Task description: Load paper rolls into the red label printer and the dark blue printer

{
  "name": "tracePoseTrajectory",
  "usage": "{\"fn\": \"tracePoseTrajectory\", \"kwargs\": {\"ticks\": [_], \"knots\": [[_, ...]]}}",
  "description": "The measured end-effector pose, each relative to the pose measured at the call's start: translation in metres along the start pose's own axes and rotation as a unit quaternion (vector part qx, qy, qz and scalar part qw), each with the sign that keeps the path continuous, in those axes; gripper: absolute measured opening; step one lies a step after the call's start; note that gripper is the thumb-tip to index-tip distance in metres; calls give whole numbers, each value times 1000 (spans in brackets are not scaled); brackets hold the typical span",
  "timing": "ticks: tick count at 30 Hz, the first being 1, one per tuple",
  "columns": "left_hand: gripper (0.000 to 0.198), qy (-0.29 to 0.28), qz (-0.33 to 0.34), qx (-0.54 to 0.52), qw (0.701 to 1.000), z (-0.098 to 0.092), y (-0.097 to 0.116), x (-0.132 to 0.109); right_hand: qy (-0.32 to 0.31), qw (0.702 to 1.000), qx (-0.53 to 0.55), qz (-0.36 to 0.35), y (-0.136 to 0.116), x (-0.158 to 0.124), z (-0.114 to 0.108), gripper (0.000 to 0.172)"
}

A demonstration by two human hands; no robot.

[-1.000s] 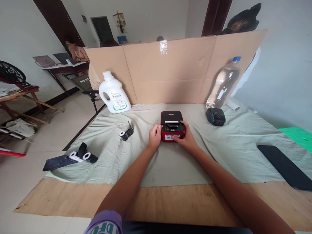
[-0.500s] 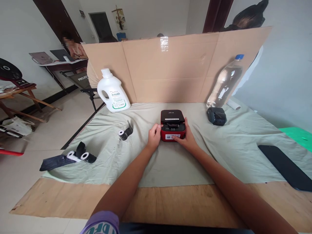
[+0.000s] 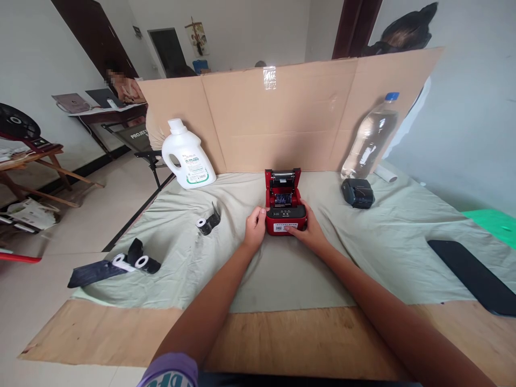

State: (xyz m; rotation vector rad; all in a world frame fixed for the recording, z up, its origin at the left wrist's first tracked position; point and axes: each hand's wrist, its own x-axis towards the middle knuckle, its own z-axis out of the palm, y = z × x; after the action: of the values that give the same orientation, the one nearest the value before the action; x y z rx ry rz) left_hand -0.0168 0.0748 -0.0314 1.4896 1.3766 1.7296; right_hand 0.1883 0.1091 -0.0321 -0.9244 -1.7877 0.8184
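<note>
A small red and black label printer (image 3: 285,226) stands in the middle of the cloth, its lid (image 3: 283,177) raised at the back. Inside the opened body a dark roll (image 3: 282,199) shows. My left hand (image 3: 255,224) grips the printer's left side, fingers curled and thumb at the top edge. Round its right front corner wraps my right hand (image 3: 309,224), with the thumb across the white label on the front. Left of my hands lies a black ribbon roll (image 3: 208,223) with a loose tail standing up.
More ribbon rolls (image 3: 147,264) lie at the left front. A white detergent jug (image 3: 188,156) and a clear bottle (image 3: 370,140) stand before the cardboard screen (image 3: 278,123). A black device (image 3: 358,193) sits at right, a black phone-like slab (image 3: 473,274) nearer. People are behind the screen.
The printer's lid has swung from nearly closed to upright, uncovering the inside. Both hands have stayed on the printer's sides. The camera view has shifted slightly.
</note>
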Motion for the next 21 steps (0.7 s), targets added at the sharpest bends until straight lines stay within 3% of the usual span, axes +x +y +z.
{"fn": "tracePoseTrajectory", "kwargs": {"ticks": [17,19,21], "knots": [[43,27,2,-18,999,1,2,-3,0,1000,-1,2,1,0,0,98],[41,36,-2,-16,999,0,11,-2,-1,1000,-2,1,1,0,0,98],[39,29,5,-7,1000,-3,36,2,-3,1000,0,-4,2,0,0,98]]}}
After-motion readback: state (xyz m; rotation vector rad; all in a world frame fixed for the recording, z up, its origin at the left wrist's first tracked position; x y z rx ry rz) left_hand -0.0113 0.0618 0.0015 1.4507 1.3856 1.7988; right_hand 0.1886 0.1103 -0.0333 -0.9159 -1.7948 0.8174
